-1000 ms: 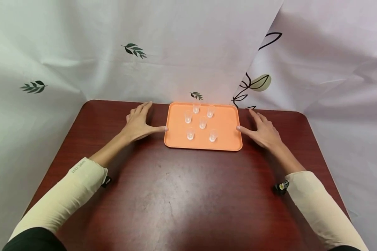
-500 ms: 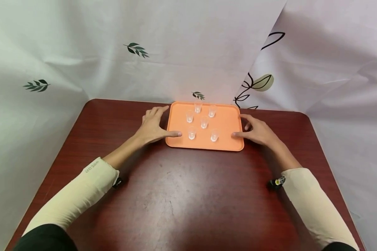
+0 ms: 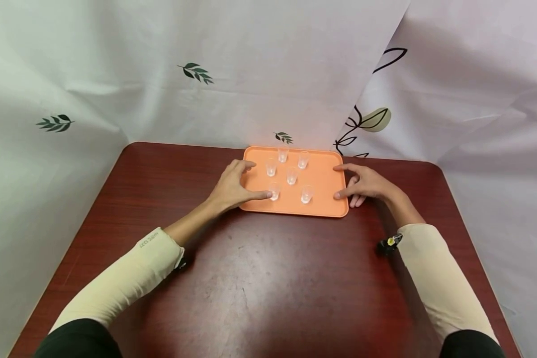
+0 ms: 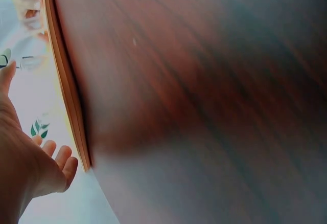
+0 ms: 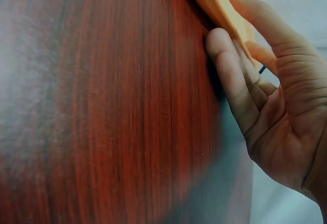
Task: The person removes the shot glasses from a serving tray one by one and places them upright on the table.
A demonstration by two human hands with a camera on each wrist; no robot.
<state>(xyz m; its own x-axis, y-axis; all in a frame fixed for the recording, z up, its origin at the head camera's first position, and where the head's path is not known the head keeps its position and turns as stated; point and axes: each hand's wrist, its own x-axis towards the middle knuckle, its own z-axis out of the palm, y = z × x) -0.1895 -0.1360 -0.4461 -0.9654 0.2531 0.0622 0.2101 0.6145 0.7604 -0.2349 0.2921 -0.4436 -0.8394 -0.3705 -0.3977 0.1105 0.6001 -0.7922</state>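
Observation:
Several small clear plastic cups stand upright on an orange tray point(image 3: 322, 179) at the far side of the table. My left hand point(image 3: 232, 188) reaches over the tray's left end with fingers and thumb spread. Its thumb lies by the front-left cup point(image 3: 274, 192); whether it touches the cup I cannot tell. In the left wrist view that hand point(image 4: 33, 157) is loosely spread. At the tray's right end, my right hand point(image 3: 366, 183) holds the rim, thumb and index finger over the tray. Its other fingers rest against the outer side, as the right wrist view shows point(image 5: 286, 106).
The tray stands on a dark red-brown wooden table point(image 3: 250, 278). Behind it hangs a white curtain point(image 3: 250, 59) with leaf prints, close to the tray's far edge. Another cup point(image 3: 307, 195) stands at the front right of the tray.
My left hand has moved right, from beside the tray to over its left end and the front-left cup. The right hand has come in from beside the tray onto its right rim.

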